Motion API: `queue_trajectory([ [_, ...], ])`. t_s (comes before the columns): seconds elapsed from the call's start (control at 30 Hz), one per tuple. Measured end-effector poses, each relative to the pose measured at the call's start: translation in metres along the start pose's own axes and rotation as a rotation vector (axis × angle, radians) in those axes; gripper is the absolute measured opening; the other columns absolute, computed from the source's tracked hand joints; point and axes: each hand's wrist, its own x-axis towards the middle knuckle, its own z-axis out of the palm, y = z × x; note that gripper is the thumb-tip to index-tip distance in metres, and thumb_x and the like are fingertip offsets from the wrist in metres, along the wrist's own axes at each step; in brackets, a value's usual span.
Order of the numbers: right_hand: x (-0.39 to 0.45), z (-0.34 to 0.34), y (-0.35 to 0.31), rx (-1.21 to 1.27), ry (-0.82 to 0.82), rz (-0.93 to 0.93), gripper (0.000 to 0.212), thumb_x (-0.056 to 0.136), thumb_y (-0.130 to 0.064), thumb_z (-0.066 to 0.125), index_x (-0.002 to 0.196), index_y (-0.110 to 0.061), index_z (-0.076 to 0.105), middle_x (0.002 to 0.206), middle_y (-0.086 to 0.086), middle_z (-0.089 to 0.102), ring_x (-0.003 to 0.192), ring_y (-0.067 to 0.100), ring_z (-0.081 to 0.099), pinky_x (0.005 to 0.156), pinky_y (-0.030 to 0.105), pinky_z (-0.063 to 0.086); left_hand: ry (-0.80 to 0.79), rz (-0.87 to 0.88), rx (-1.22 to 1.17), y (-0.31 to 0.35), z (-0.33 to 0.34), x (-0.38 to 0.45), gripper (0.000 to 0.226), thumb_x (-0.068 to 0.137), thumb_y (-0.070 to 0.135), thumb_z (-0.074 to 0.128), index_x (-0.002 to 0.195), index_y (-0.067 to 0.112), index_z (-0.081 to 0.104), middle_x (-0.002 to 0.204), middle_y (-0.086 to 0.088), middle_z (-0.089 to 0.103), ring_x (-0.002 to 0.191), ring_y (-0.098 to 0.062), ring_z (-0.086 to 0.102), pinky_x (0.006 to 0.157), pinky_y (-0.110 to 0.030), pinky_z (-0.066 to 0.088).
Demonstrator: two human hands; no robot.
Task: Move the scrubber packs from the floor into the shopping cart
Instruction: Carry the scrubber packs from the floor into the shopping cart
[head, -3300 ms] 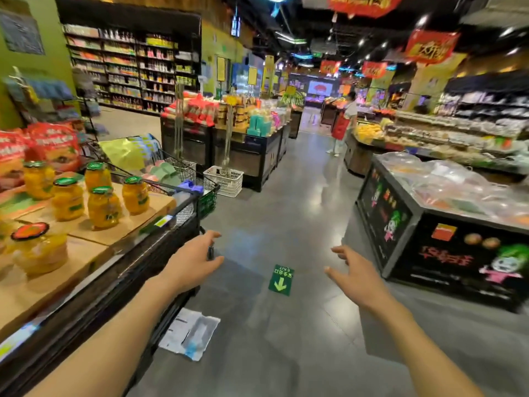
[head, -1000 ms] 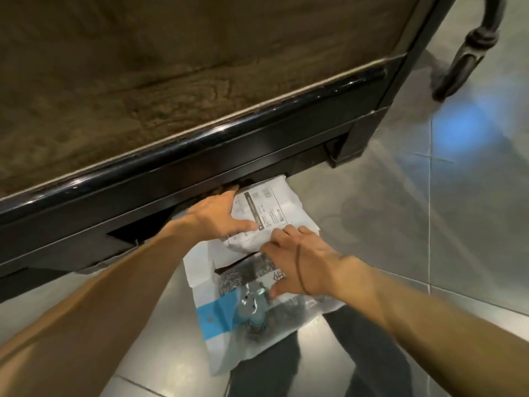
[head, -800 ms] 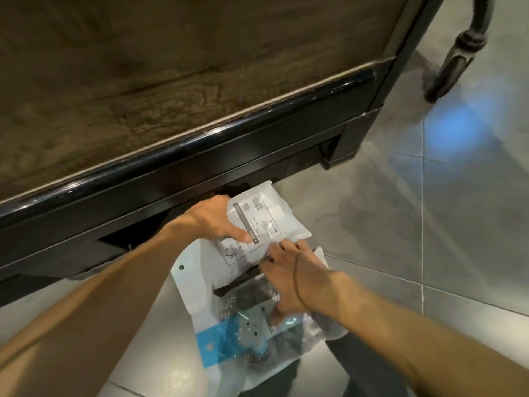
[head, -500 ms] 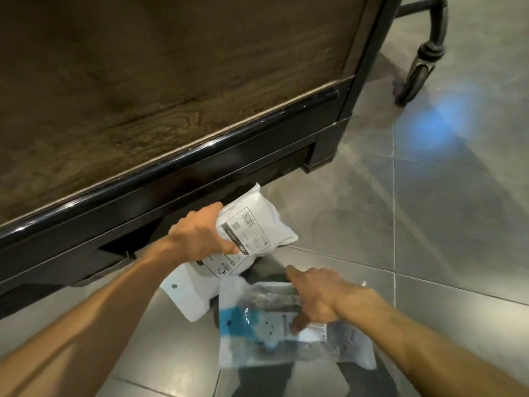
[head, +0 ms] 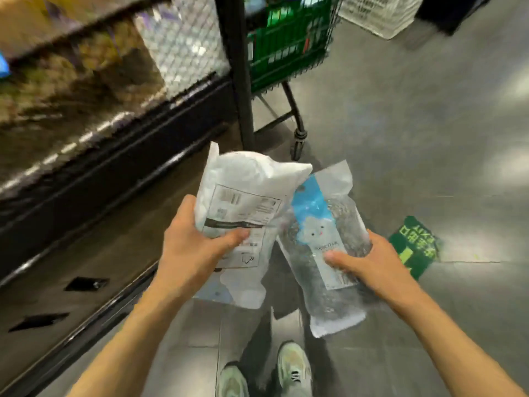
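My left hand (head: pixel 190 250) grips a white scrubber pack (head: pixel 243 184) with a printed label, held up off the floor. My right hand (head: pixel 372 262) grips a second scrubber pack (head: pixel 320 224), clear plastic with a blue card and steel scrubbers inside. The two packs touch at their upper edges in front of me. The shopping cart (head: pixel 289 50), green with a black wire basket and a black leg on a wheel, stands ahead at the top centre, beyond both packs.
A dark display stand (head: pixel 100 156) with a black rail and wire mesh runs along my left. A white plastic basket (head: pixel 380 10) sits at the top right. A green floor sticker (head: pixel 415 247) lies to my right. My shoes (head: pixel 292 368) show below.
Both packs have come up off the floor, one in each hand. My view has risen from the base of the stand to take in the cart ahead.
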Motion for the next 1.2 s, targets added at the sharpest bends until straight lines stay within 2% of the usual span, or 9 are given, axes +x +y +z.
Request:
queue_trajectory([
  [0.13, -0.099, -0.093, -0.125, 0.266, 0.114, -0.022, 0.036, 0.073, -0.029, 0.091, 0.104, -0.015, 0.077, 0.091, -0.002, 0.081, 0.083, 0.013, 0.077, 0.082, 0.038, 0.061, -0.021, 0.082, -0.089, 0.187, -0.035, -0.042, 0.049, 0.069, 0.025, 0.092, 0.111, 0.03, 0.067, 0.103, 0.008, 0.078, 0.095, -0.014, 0.075, 0.083, -0.05, 0.062],
  [0.23, -0.171, -0.165, -0.187, 0.404, 0.207, -0.067, 0.034, 0.077, -0.022, 0.087, 0.107, -0.01, 0.077, 0.092, 0.002, 0.081, 0.081, 0.015, 0.078, 0.077, 0.033, 0.063, -0.08, 0.173, -0.161, 0.3, -0.043, -0.084, 0.043, 0.076, 0.02, 0.089, 0.114, 0.029, 0.07, 0.104, 0.007, 0.079, 0.095, -0.013, 0.076, 0.085, -0.047, 0.062],
  [0.37, -0.259, -0.255, -0.218, 0.585, 0.376, -0.162, 0.061, 0.06, -0.038, 0.095, 0.11, -0.007, 0.076, 0.097, 0.01, 0.081, 0.087, 0.026, 0.078, 0.078, 0.039, 0.063, -0.133, 0.284, -0.259, 0.399, -0.031, -0.136, 0.044, 0.078, 0.012, 0.085, 0.118, 0.022, 0.069, 0.103, 0.006, 0.079, 0.093, -0.012, 0.077, 0.075, -0.03, 0.062],
  [0.5, -0.34, -0.321, -0.208, 0.738, 0.545, -0.223, 0.029, 0.076, -0.016, 0.081, 0.104, -0.012, 0.074, 0.091, 0.009, 0.081, 0.079, 0.023, 0.079, 0.06, 0.029, 0.062, -0.27, 0.317, -0.324, 0.455, 0.011, -0.176, 0.047, 0.075, 0.012, 0.087, 0.118, 0.021, 0.07, 0.107, 0.002, 0.079, 0.096, -0.019, 0.077, 0.081, -0.041, 0.061],
  [0.6, -0.382, -0.361, -0.198, 0.769, 0.687, -0.258, 0.039, 0.07, -0.022, 0.083, 0.107, -0.015, 0.073, 0.093, 0.008, 0.081, 0.082, 0.025, 0.079, 0.067, 0.034, 0.064, -0.401, 0.388, -0.348, 0.5, 0.058, -0.203, 0.045, 0.075, 0.014, 0.087, 0.116, 0.021, 0.07, 0.103, 0.003, 0.08, 0.092, -0.018, 0.078, 0.074, -0.038, 0.063],
  [0.7, -0.417, -0.393, -0.185, 0.791, 0.844, -0.267, 0.05, 0.064, -0.027, 0.085, 0.111, -0.014, 0.073, 0.098, 0.01, 0.081, 0.089, 0.028, 0.079, 0.086, 0.045, 0.06, -0.545, 0.473, -0.358, 0.542, 0.107, -0.228, 0.044, 0.075, 0.011, 0.087, 0.114, 0.017, 0.068, 0.096, 0.003, 0.08, 0.082, -0.01, 0.077, 0.058, -0.02, 0.059],
  [0.97, -0.531, -0.453, -0.124, 0.84, 1.401, -0.218, 0.064, 0.053, -0.035, 0.088, 0.112, -0.015, 0.073, 0.098, 0.005, 0.081, 0.091, 0.023, 0.079, 0.089, 0.045, 0.061, -1.059, 0.645, -0.29, 0.629, 0.259, -0.303, 0.048, 0.069, 0.017, 0.092, 0.111, 0.022, 0.069, 0.099, 0.005, 0.08, 0.087, -0.015, 0.078, 0.074, -0.038, 0.063],
  [1.1, -0.588, -0.447, -0.097, 0.832, 1.706, -0.142, 0.049, 0.061, -0.031, 0.086, 0.108, -0.021, 0.074, 0.093, -0.002, 0.081, 0.087, 0.018, 0.079, 0.079, 0.038, 0.064, -1.335, 0.695, -0.258, 0.653, 0.327, -0.364, 0.045, 0.069, 0.015, 0.092, 0.106, 0.026, 0.069, 0.093, 0.011, 0.08, 0.083, -0.01, 0.077, 0.071, -0.033, 0.063],
  [1.2, -0.628, -0.43, -0.086, 0.833, 1.922, -0.062, 0.059, 0.052, -0.042, 0.09, 0.106, -0.022, 0.076, 0.096, -0.002, 0.081, 0.092, 0.019, 0.078, 0.093, 0.042, 0.058, -1.55, 0.726, -0.217, 0.66, 0.366, -0.417, 0.045, 0.07, 0.013, 0.092, 0.108, 0.025, 0.071, 0.097, 0.009, 0.08, 0.087, -0.013, 0.078, 0.076, -0.038, 0.062],
])
